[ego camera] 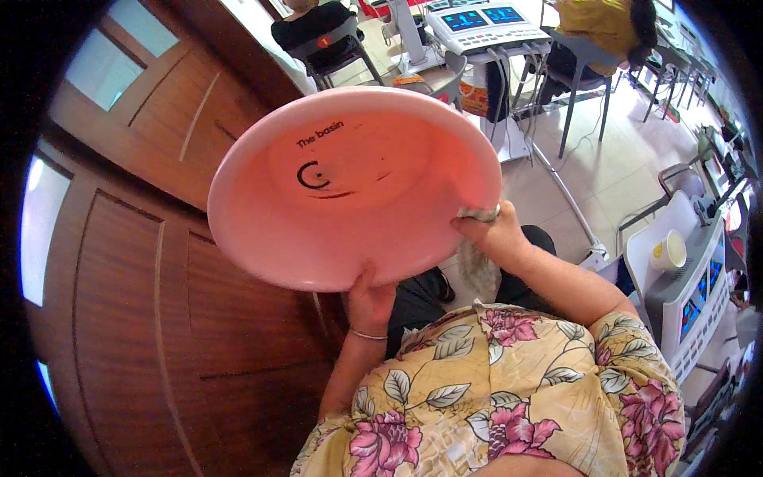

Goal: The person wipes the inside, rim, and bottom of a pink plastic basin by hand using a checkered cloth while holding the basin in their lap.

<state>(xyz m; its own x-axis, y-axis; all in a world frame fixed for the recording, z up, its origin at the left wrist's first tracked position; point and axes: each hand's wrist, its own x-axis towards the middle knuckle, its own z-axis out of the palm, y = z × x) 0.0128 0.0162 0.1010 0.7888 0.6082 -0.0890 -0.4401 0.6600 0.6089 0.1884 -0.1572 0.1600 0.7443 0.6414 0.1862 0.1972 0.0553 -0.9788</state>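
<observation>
A pink plastic basin (pixel 369 232) is held up in front of me, tilted so that its inside faces me. Printed writing and a simple drawn design mark its bottom. My left hand (pixel 371 301) grips the near rim from below, thumb on the inside. At the right rim, my right hand (pixel 492 235) holds a pale greyish cloth (pixel 477 268). Part of that cloth lies over the rim inside the basin, and the rest hangs down outside. The fingers of both hands are mostly hidden.
Close on the left stands a brown wooden door (pixel 119 310). Electronic consoles with screens (pixel 489 27) stand ahead and at right, the right one near a paper cup (pixel 669 250). Two seated people are ahead. Cables and a white floor conduit (pixel 566 191) cross the tiles.
</observation>
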